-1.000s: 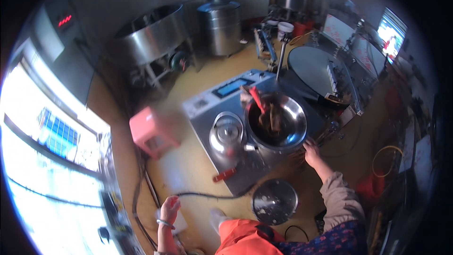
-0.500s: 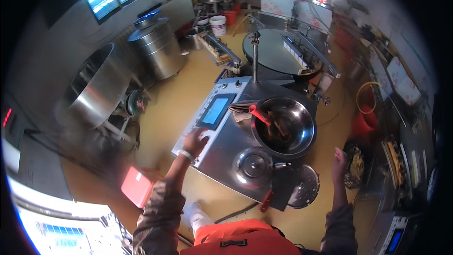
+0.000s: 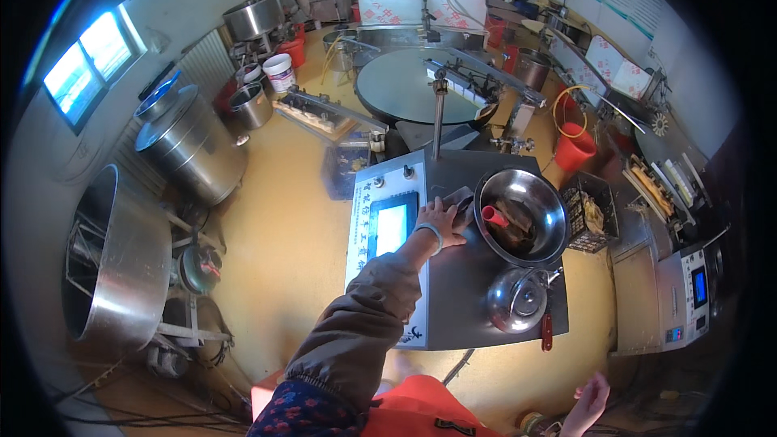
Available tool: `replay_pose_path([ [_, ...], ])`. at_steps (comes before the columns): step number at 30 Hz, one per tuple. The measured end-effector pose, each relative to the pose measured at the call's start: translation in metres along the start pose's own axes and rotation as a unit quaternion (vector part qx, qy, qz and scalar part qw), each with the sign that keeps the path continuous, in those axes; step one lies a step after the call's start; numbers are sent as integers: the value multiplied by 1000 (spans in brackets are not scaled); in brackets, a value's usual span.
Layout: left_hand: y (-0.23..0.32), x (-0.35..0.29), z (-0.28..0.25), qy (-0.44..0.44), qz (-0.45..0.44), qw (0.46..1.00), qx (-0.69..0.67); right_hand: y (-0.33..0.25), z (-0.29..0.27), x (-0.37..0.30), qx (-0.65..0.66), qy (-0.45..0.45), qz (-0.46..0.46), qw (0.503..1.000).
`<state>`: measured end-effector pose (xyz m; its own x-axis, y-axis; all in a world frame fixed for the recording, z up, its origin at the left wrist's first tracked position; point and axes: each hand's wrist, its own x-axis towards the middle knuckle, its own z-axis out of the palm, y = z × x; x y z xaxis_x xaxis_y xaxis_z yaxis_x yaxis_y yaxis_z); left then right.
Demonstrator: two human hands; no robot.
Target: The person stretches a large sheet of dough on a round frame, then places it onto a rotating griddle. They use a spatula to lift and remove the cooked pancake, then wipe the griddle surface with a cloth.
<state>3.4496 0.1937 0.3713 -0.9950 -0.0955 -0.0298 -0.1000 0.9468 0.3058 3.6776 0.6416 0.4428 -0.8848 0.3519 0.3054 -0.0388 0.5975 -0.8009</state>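
My left hand [image 3: 441, 226] reaches over the metal-topped machine, fingers spread, at a dark folded cloth [image 3: 461, 199]. Part of that cloth is hidden under the fingers; I see no grip closed on it. Just right of it stands a shiny steel bowl [image 3: 554, 209], with a red-handled tool [image 3: 494, 215] and dark brown pieces inside. A lit touchscreen [image 3: 392, 231] lies left of my wrist. My right hand [image 3: 589, 405] is low at the right, in the air off the machine, its fingers loosely bent and apart, with nothing seen in it.
A round steel lid [image 3: 518, 299] and a red-handled knife [image 3: 547, 332] lie near the machine's front right corner. Beyond the upright post stands a large round griddle [image 3: 405, 85]. Steel vats [image 3: 133, 267] line the left; a black crate [image 3: 589, 231] and red bucket [image 3: 575, 148] stand right.
The view has swung, so the machine appears squarer on. My left hand has gone from the panel's near end forward to the cloth. My right hand now appears lower, nearer my body.
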Motion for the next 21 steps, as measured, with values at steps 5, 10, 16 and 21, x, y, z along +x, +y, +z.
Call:
replay_pose_path([
  [5, -14, 32, 16, -36, -13, 999, 14, -50, 98, -56, 117, -63, 64, 989],
  [10, -65, 40, -2, 46, -34, 976, -208, -133, 178, -97, 185, -250, -13, 950],
  [16, -167, -63, -48, -154, -26, 707, -690, -201, 306, -136, 258, -285, 95, 918],
  [21, -253, -146, -81, -184, 150, 783, -575, -282, 448, -169, 429, -241, 214, 844],
])
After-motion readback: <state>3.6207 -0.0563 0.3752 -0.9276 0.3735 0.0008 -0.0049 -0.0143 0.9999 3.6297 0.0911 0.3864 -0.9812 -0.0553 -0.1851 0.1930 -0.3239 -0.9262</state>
